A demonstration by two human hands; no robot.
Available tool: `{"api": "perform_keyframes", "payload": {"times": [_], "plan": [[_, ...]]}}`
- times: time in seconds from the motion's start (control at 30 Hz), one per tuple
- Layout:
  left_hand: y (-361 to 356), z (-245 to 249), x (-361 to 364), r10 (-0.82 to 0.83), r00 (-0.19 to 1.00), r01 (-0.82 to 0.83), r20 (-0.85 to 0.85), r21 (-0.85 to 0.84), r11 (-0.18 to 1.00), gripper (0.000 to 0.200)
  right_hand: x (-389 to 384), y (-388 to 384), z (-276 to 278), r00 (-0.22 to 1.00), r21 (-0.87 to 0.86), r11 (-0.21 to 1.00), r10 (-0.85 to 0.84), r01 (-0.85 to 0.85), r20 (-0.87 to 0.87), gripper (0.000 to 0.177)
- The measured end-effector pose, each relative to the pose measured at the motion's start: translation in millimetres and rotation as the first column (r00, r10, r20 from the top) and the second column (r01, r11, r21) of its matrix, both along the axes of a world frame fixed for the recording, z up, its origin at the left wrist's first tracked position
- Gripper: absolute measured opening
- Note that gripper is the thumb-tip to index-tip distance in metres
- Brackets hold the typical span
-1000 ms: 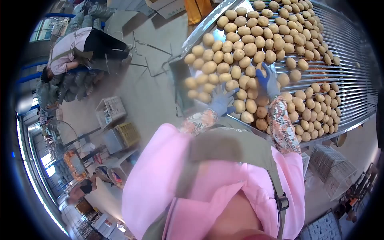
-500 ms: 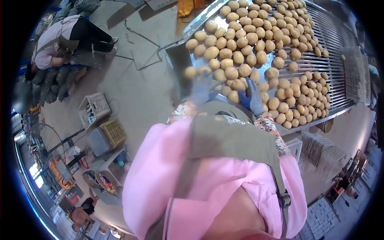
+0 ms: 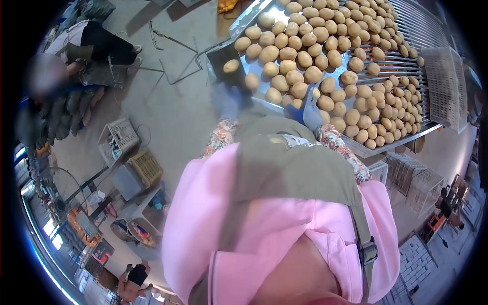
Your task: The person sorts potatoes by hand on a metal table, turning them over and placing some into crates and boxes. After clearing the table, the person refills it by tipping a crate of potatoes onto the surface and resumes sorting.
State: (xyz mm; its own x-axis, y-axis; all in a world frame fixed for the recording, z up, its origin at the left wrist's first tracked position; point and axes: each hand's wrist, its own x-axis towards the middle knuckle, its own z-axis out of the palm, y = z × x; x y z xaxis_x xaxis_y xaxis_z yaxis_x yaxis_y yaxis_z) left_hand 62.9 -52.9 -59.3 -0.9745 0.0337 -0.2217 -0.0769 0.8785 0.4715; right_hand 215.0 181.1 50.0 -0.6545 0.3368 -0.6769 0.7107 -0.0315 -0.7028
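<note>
Many potatoes [image 3: 304, 59] lie spread over a metal sorting table [image 3: 351, 105] with a roller section at the right. My left hand [image 3: 227, 103], gloved and smeared by motion, is off the table's left end, just below the dark chute; its fingers cannot be made out. One potato [image 3: 231, 66] is over that chute, and another [image 3: 251, 81] lies at the tray's left edge. My right hand [image 3: 308, 113], in a blue and grey glove, rests at the near edge against the potatoes, thumb and fingers apart, holding nothing.
A white crate [image 3: 445, 89] stands at the roller end. Wire crates [image 3: 413, 178] are below at the right. At the left are a white basket [image 3: 119, 140], a yellow crate [image 3: 146, 168], a metal stand [image 3: 168, 71] and a bending person [image 3: 76, 51].
My left hand has moved left, away from the potatoes at the tray edge. A potato has shifted onto the chute. My right hand has moved slightly left, its fingers still spread.
</note>
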Motion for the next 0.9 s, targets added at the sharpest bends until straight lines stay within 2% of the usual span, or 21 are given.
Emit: {"api": "perform_keyframes", "payload": {"times": [0.03,0.1,0.13,0.17,0.2,0.23,0.27,0.3,0.33,0.37,0.4,0.43,0.47,0.5,0.53,0.57,0.7,0.77,0.83,0.87,0.9], "plan": [[-0.8,1.4,-2.2,-0.003,1.0,0.003,0.001,0.004,1.0,0.063,-3.7,4.1,29.4,0.996,-0.152,0.985,-0.085,0.088,0.021,0.076],[-4.8,10.6,-2.3,-0.15,0.977,0.196,0.149,-0.366,0.91,0.075,-3.5,5.1,64.9,0.978,-0.306,0.929,-0.191,0.207,0.082,0.061],[-12.5,-22.8,-5.1,-0.139,0.975,0.2,0.173,-0.414,0.888,0.079,5.2,2.6,58.8,0.978,-0.305,0.929,-0.193,0.21,0.085,0.061],[-23.4,-60.1,-12.1,-0.14,0.974,0.202,0.176,-0.414,0.888,0.079,20.5,3.5,43.6,0.998,0.044,0.997,0.059,-0.057,-0.028,0.068],[-32.7,-84.0,-20.8,-0.034,0.962,0.144,0.271,-0.397,0.906,0.07,35.6,7.4,26.0,0.943,0.404,0.869,0.331,-0.286,-0.043,0.074],[-41.4,-107.8,-24.7,0.072,0.929,0.08,0.364,-0.387,0.919,0.064,46.7,19.1,2.3,0.943,0.403,0.869,0.331,-0.288,-0.04,0.074],[-43.6,-103.0,-23.1,0.074,0.927,0.08,0.368,-0.387,0.919,0.064,56.8,37.6,-26.8,0.963,0.458,0.881,0.215,-0.119,-0.163,0.07],[-42.1,-77.9,-20.4,0.058,0.925,0.111,0.375,-0.413,0.904,0.065,63.9,51.5,-41.2,0.952,0.489,0.871,0.105,0.052,-0.289,0.065],[-43.5,-64.3,-19.4,0.041,0.924,0.141,0.38,-0.44,0.887,0.065,64.4,59.0,-30.8,0.952,0.487,0.872,0.111,0.045,-0.285,0.065],[-52.1,-68.5,-23.6,0.046,0.923,0.139,0.383,-0.442,0.886,0.065,65.2,68.5,-18.4,0.968,0.595,0.787,0.244,-0.16,-0.062,0.065],[-68.2,-89.5,-31.9,-0.075,0.875,0.215,0.478,-0.246,0.945,0.066,64.2,70.0,-6.9,0.924,0.647,0.668,0.342,-0.369,0.174,0.064],[-81.6,-111.0,-40.8,-0.211,0.814,0.272,0.542,-0.034,0.962,0.067,64.6,58.3,-1.7,0.923,0.645,0.668,0.343,-0.371,0.175,0.064],[-90.3,-246.4,-44.2,0.261,0.845,-0.066,0.466,-0.392,0.917,0.064,63.2,38.9,4.1,0.831,0.644,0.532,0.42,-0.55,0.363,0.062],[-88.9,-206.7,-38.1,0.137,0.884,-0.036,0.447,-0.228,0.973,0.061,58.7,25.0,6.6,0.703,0.599,0.375,0.462,-0.708,0.541,0.061],[-86.7,-161.8,-31.5,0.011,0.908,0.008,0.419,-0.044,0.999,0.058,55.0,18.8,-6.5,0.755,0.56,0.507,0.441,-0.655,0.485,0.059],[-85.7,-120.1,-24.4,-0.111,0.916,0.062,0.384,0.138,0.989,0.055,49.5,14.1,-10.2,0.75,0.553,0.507,0.448,-0.662,0.487,0.059],[-82.2,-83.0,-13.9,-0.275,0.928,0.184,0.252,0.333,0.925,0.053,18.5,-13.1,-20.9,0.805,0.521,0.631,0.549,-0.575,0.223,0.058],[-75.2,-74.3,-16.0,-0.003,0.83,-0.382,0.558,0.573,0.726,0.049,-2.0,-34.0,-18.9,0.744,0.504,0.647,0.668,-0.572,-0.011,0.056],[-83.5,-119.0,-22.9,0.027,0.845,-0.398,0.534,0.593,0.7,0.044,-29.4,-56.6,-6.5,0.776,0.515,0.722,0.61,-0.462,-0.158,0.055],[-91.3,-141.2,-25.0,0.066,0.856,-0.417,0.513,0.609,0.674,0.04,-54.1,-70.1,26.3,0.893,0.13,0.926,0.376,-0.353,-0.247,0.05],[-97.4,-151.2,-27.1,0.06,0.856,-0.412,0.513,0.61,0.677,0.04,-56.8,-66.3,17.6,0.896,0.131,0.929,0.37,-0.347,-0.247,0.05]]}}
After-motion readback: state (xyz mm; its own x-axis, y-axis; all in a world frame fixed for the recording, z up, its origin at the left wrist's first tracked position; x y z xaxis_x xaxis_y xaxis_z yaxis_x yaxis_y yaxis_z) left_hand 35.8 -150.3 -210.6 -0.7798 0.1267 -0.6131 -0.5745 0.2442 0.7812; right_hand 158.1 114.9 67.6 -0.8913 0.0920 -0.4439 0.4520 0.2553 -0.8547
